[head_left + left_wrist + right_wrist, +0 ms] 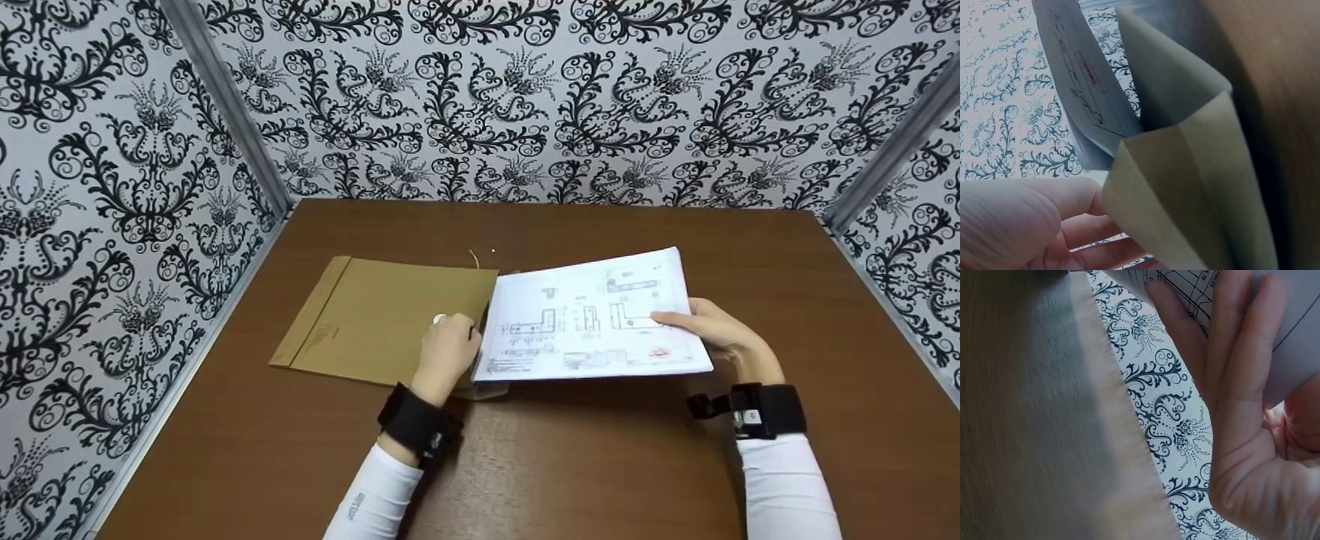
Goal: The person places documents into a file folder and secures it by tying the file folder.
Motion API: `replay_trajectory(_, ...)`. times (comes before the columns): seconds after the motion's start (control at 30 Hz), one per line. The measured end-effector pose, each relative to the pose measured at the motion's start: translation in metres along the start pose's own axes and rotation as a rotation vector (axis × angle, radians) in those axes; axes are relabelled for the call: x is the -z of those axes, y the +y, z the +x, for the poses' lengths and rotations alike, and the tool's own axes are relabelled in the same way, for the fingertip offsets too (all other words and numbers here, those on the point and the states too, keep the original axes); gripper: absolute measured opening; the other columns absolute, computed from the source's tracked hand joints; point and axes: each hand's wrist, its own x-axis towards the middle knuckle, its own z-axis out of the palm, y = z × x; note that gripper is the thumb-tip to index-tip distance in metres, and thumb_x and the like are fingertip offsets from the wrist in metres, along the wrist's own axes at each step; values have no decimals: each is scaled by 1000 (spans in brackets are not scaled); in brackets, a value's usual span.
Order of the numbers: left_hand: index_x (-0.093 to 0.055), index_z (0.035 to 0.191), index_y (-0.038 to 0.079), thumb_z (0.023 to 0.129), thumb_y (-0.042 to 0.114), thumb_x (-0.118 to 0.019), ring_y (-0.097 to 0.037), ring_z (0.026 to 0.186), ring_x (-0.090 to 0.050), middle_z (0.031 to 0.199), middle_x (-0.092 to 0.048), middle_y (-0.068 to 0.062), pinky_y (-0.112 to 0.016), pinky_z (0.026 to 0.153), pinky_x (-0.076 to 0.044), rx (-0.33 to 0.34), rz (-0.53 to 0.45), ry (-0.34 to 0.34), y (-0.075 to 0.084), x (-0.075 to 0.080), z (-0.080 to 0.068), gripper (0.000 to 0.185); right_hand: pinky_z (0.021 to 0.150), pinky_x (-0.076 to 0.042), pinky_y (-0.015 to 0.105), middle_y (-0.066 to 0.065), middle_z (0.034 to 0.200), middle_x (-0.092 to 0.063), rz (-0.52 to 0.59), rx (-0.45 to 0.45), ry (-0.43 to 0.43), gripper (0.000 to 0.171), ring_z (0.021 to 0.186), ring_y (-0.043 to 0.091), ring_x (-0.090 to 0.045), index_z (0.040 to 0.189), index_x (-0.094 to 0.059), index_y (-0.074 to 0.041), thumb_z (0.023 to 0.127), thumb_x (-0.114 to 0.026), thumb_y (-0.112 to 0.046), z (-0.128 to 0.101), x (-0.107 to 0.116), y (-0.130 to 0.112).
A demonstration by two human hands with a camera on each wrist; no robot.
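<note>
A brown paper envelope (375,315) lies on the table at left centre, its mouth facing right. My left hand (448,345) pinches the edge of that mouth between thumb and fingers. In the left wrist view the envelope's folded side (1185,185) gapes, and the printed sheets (1078,73) stand right at the mouth. My right hand (716,334) grips the stack of white sheets with technical drawings (577,337) by its right edge, thumb on top. From the right wrist view, its fingers (1238,377) lie spread under the stack. The stack's left edge overlaps the envelope's mouth.
The brown wooden table (600,457) carries everything. Just behind the envelope lies a thin white string (475,259). A flap (487,391) shows below the left edge of the sheets. Patterned panels (495,97) enclose the table's back and sides.
</note>
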Motion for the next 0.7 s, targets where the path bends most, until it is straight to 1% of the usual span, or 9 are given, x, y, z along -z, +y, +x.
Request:
replay_trajectory(0.07,-59,62,3,91,8,-61,-42,87,-71,85,-75,-23,-55,67,-57,-1,2,-3,1,3,-1,29,70,-63,27,-2,96,-80,7,5,-2,16,80,14,-79,117,-65,-14,106,-55,-18,1,0,0)
replay_trajectory(0.1,-60,63,2,91,7,-61,-43,87,-71,85,-75,-23,-56,68,-57,-2,1,-3,1,4,-1,28,70,-63,27,-2,96,-80,10,7,-3,16,80,14,-79,117,-64,-14,106,-54,-18,1,0,0)
replay_trajectory(0.23,-59,64,3,91,7,-62,-43,84,-72,83,-74,-23,-55,67,-57,-4,-7,-2,2,9,-2,28,70,-63,27,-2,96,-80,25,12,12,14,80,14,-79,116,-64,-13,106,-55,-17,2,0,1)
replay_trajectory(0.37,-58,63,3,92,7,-61,-42,82,-73,82,-74,-22,-54,66,-57,1,-14,-15,2,10,-1,29,70,-63,26,-3,95,-79,24,6,29,14,80,13,-78,115,-65,-14,105,-56,-18,2,-1,1)
replay_trajectory(0.43,-56,62,5,92,7,-61,-42,83,-73,82,-75,-22,-54,66,-57,6,-13,-24,1,10,-1,30,70,-63,26,-3,95,-79,19,3,31,14,80,12,-78,116,-64,-14,106,-56,-19,3,-2,2)
replay_trajectory(0.6,-41,58,12,92,7,-60,-40,79,-72,76,-72,-19,-52,63,-55,8,-10,-28,1,9,-1,39,70,-63,26,-2,95,-80,40,-3,15,15,81,13,-78,116,-65,-14,106,-55,-18,4,-6,1)
replay_trajectory(0.63,-40,58,12,92,7,-60,-39,77,-71,76,-72,-19,-51,62,-54,6,-11,-25,1,9,-1,40,71,-63,26,-3,96,-80,43,-3,8,15,81,13,-78,116,-65,-14,106,-55,-18,5,-7,1)
replay_trajectory(0.7,-43,58,11,93,7,-60,-39,78,-72,77,-73,-19,-51,62,-55,0,-7,-15,2,9,-1,39,71,-63,27,-2,96,-80,50,-1,-2,16,81,13,-79,117,-64,-13,106,-55,-18,6,-10,0)
